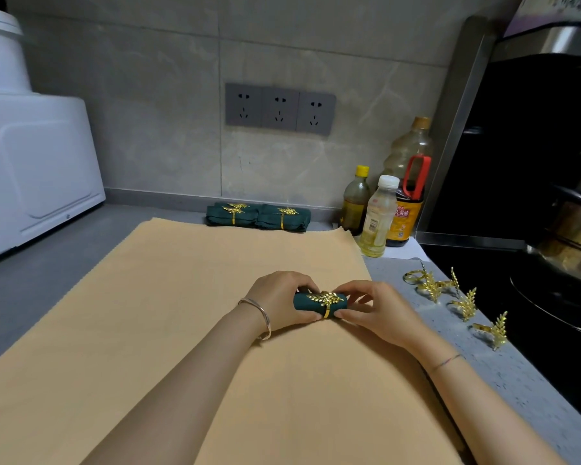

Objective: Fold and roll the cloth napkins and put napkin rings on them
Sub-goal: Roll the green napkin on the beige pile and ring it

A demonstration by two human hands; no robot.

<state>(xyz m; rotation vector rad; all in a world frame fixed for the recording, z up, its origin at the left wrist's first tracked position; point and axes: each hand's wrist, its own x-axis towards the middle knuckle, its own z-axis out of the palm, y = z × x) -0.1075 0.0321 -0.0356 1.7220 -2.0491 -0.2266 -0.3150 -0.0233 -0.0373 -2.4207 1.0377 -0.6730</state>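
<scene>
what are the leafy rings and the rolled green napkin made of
The leafy rings: probably metal with a polished gold finish; the thin stiff leaves catch bright glints. The rolled green napkin: woven cloth, matte; no shine, soft rounded edges, fibre unclear.

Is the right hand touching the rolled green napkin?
Touching. Head view: right hand fingers pinch the rolled green napkin at its right end, no gap.

Rolled green napkin — gold-ringed

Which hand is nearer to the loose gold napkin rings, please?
Right. The right hand grips the rolled napkin at the end toward the loose rings; the left hand holds the other end.
</scene>
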